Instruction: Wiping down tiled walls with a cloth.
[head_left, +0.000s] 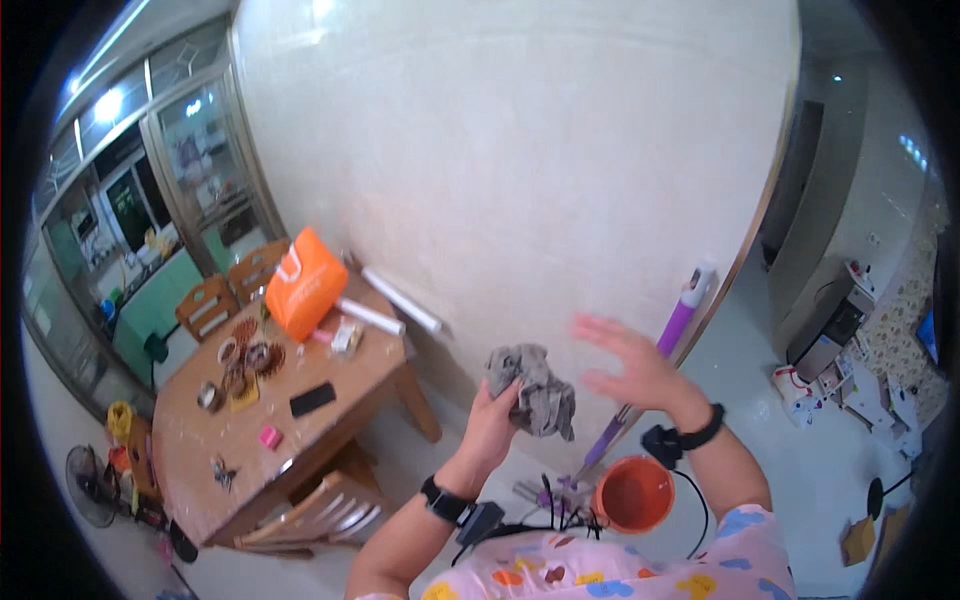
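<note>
My left hand (495, 424) grips a crumpled grey cloth (534, 391) in front of the pale wall. To its right, my right hand (630, 367) is raised with its fingers apart, slightly blurred, and touches nothing. Behind the right hand a purple and white pole (679, 319) leans on the wall. An orange-red bucket (635, 495) stands on the floor below the right hand, beside the pole's lower end. Both wrists wear black straps with small devices, and dark cables run near them.
At left stands a wooden table (360, 382) with an orange bag (307, 289), a black phone (313, 400), a pink object (270, 438) and several small containers. Wooden chairs (322, 517) surround it. White tubes (401, 300) lie near the wall. A fan (90, 484) stands far left.
</note>
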